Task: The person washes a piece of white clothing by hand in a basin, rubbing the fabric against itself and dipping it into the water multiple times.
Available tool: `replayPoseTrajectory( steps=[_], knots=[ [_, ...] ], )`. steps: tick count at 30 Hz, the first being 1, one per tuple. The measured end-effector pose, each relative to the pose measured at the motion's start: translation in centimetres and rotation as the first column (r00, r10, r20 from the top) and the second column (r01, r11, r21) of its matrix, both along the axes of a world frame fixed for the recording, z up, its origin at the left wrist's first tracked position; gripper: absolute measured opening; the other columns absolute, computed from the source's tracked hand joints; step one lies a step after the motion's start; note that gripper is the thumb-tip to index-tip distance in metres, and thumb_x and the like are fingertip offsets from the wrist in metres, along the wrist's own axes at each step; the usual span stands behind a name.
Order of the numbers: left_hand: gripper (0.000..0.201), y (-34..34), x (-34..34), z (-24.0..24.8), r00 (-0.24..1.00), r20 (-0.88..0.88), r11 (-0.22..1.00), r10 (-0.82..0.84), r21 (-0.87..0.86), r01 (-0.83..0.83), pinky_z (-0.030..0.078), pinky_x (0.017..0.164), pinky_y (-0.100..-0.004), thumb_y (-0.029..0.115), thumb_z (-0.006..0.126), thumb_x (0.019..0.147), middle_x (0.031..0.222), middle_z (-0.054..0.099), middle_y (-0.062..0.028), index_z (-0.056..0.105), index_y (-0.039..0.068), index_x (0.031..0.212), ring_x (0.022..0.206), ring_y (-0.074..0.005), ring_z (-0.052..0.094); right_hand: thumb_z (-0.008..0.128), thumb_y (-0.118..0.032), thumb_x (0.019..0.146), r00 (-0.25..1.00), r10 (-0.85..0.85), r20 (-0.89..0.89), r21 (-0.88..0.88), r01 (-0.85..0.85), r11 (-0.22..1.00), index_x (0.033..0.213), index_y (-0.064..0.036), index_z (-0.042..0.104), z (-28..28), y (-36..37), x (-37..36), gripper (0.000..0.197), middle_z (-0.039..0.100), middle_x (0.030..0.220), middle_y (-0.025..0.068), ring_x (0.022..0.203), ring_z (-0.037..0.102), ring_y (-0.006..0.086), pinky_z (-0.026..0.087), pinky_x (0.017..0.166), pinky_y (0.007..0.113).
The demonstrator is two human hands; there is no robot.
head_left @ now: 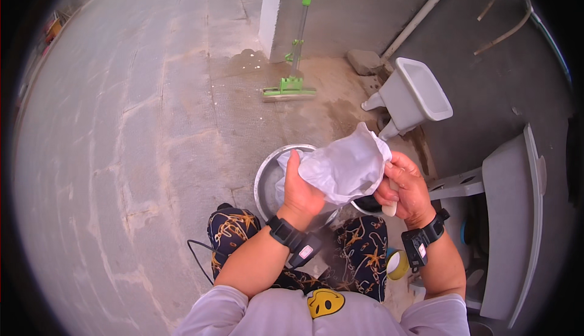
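1. Well, the right hand [409,193] pinched the edge of the white cloth [347,162], a pale, slim object [393,199] also in its grasp!
2. The left hand [304,192] touched the other end, thumb up, fingers hidden; their grip couldn't be told.
3. The cloth stretched between both, partly over the metal basin [261,181], a green mop [291,84] beyond.

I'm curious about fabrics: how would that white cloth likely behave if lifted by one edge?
The white cloth would probably hang floppily: soft creases run across it between the left hand and right hand. It seems unlikely to roll, given its loose, uneven shape.
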State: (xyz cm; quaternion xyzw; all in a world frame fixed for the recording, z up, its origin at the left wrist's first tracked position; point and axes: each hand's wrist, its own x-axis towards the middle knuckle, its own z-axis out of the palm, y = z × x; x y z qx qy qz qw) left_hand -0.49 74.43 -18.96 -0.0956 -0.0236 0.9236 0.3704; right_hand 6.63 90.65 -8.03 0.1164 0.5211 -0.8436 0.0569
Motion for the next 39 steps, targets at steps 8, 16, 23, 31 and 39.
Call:
replayPoseTrajectory(
  steps=[8, 16, 23, 31, 39],
  knots=[
    [0.049, -1.1, 0.0, -2.1, 0.995, -0.058, 0.987, 0.086, -0.131, -0.093, 0.035, 0.103, -0.0417, 0.030, 0.047, 0.091, 0.123, 0.054, -0.0171, 0.047, -0.006, 0.123, 0.118, -0.0311, 0.049, 0.049, -0.010, 0.092, 0.981, -0.134, 0.139, -0.126, 0.151, 0.980, 0.105, -0.0036, 0.054, -5.2, -0.5, -0.5, 0.016, 0.050, 0.071, 0.0009, 0.041, 0.033, 0.0068, 0.029, 0.039, 0.023],
    [0.051, -0.6, -0.2, -2.1, 0.979, -0.205, 0.973, 0.004, -0.224, -0.051, 0.039, 0.100, -0.0399, -0.001, 0.048, 0.077, 0.124, 0.053, -0.0162, 0.044, -0.002, 0.128, 0.114, -0.0294, 0.052, 0.055, -0.006, 0.086, 0.832, -0.546, 0.095, 0.394, 0.472, 0.789, 0.102, -0.0017, 0.053, -10.1, 3.5, -2.8, 0.016, 0.058, 0.078, 0.0050, 0.044, 0.040, 0.0056, 0.031, 0.038, 0.023],
    [0.046, 0.3, 1.8, -4.3, 0.814, -0.557, 0.895, -0.164, -0.430, -0.114, 0.032, 0.104, -0.0376, 0.027, 0.042, 0.092, 0.134, 0.045, -0.0066, 0.038, 0.007, 0.133, 0.123, -0.0218, 0.041, 0.055, -0.020, 0.087, 0.805, 0.203, -0.558, 0.822, 0.503, 0.267, 0.109, 0.0004, 0.053, -9.6, -6.1, -3.7, 0.030, 0.059, 0.106, 0.0151, 0.103, 0.053, 0.0324, 0.033, 0.096, 0.041],
    [0.047, 1.5, 2.3, -1.0, 0.940, -0.286, 0.936, -0.184, -0.342, 0.079, 0.027, 0.107, -0.0360, 0.034, 0.033, 0.098, 0.140, 0.038, -0.0049, 0.032, 0.008, 0.138, 0.126, -0.0204, 0.039, 0.052, -0.032, 0.086, 0.882, 0.089, -0.463, 0.767, 0.348, 0.539, 0.120, 0.0002, 0.047, -12.9, -5.0, -3.5, 0.047, 0.051, 0.120, 0.0215, 0.125, 0.039, 0.0373, 0.018, 0.108, 0.049],
    [0.048, 1.6, 2.5, -3.0, 0.782, -0.524, 0.799, -0.337, -0.599, -0.057, 0.030, 0.106, -0.0355, 0.038, 0.031, 0.098, 0.138, 0.039, -0.0055, 0.032, 0.011, 0.138, 0.127, -0.0203, 0.038, 0.054, -0.030, 0.085, 0.994, -0.099, -0.050, 0.650, 0.108, 0.752, 0.110, -0.0027, 0.051, -12.5, -2.6, -5.4, 0.037, 0.055, 0.116, 0.0189, 0.124, 0.041, 0.0370, 0.015, 0.108, 0.048]
  ],
)
